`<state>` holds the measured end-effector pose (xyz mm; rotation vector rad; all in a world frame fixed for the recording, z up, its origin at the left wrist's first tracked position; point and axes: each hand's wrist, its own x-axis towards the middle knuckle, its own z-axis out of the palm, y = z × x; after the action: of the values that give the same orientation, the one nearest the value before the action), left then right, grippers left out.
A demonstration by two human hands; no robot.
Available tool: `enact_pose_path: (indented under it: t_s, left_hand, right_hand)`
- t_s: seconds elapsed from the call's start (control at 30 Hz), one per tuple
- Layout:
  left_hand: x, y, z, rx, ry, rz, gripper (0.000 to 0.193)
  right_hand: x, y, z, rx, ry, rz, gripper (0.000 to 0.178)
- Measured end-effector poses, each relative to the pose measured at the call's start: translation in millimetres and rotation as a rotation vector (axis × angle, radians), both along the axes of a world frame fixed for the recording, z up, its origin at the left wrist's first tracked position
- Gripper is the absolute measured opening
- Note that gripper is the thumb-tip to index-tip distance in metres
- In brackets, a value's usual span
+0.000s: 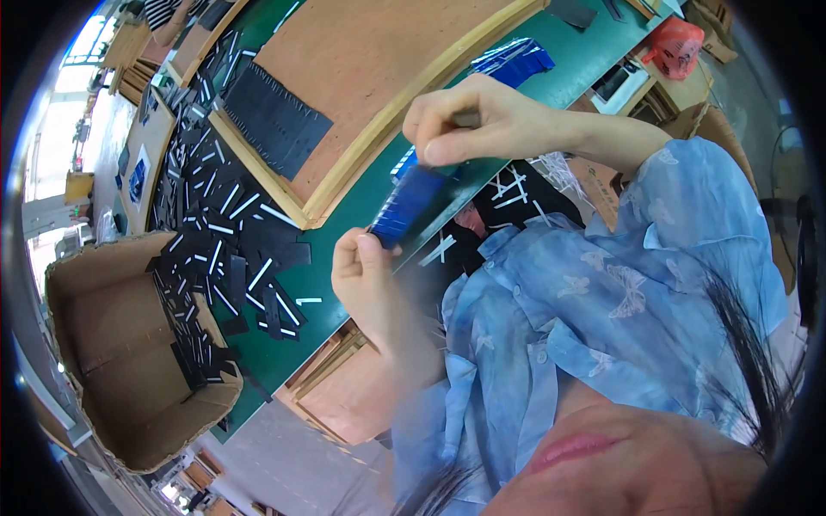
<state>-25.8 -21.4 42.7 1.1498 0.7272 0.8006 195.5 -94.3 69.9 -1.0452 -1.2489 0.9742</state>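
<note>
A shiny dark blue flat piece, slightly blurred, hangs slantwise between my two hands above the table's near edge. Its lower end is pinched by the thumb and fingers of my left hand. My right hand is closed at the upper end, thumb against fingers. Behind my right hand lies a stack of similar shiny blue pieces on the green table. My lap holds dark cloth with several white strips on it.
A wood-framed brown board with a black sheet fills the middle of the table. Black pieces with white strips are heaped to its left, beside a cardboard box. A red plastic bag is at far right. Another person's arm shows at far left.
</note>
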Motion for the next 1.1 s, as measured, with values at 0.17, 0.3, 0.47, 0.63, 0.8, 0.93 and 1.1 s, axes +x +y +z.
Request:
enact_pose_path:
  t_s: [0.17, 0.3, 0.47, 0.63, 0.8, 0.93, 1.1]
  left_hand:
    - [15, -1, 6, -0.444, -0.365, -0.277, 0.038]
    - [9, 8, -12, -0.612, -0.428, -0.404, 0.068]
    - [7, -9, -7, -0.199, -0.099, -0.125, 0.046]
    - [-12, -14, -9, -0.014, 0.014, 0.167, 0.032]
    - [-60, 31, -37, 0.575, 0.518, 0.799, 0.017]
    - [-151, 99, -57, 1.002, 1.372, 0.854, 0.029]
    - [-155, 99, -45, 0.991, 1.262, 0.836, 0.023]
  right_hand:
    - [-20, 15, -5, 0.226, -0.281, 0.113, 0.036]
    - [-18, 61, 21, 0.022, -0.369, 0.04, 0.039]
    - [5, 143, -18, 0.027, -1.18, -0.174, 0.029]
    - [-1, 155, -25, 0.049, -1.187, -0.118, 0.025]
    - [4, 141, -21, 0.065, -1.133, -0.199, 0.026]
    - [-6, 125, 6, 0.167, -1.008, -0.05, 0.024]
    - [-16, 102, 18, 0.133, -0.873, -0.01, 0.023]
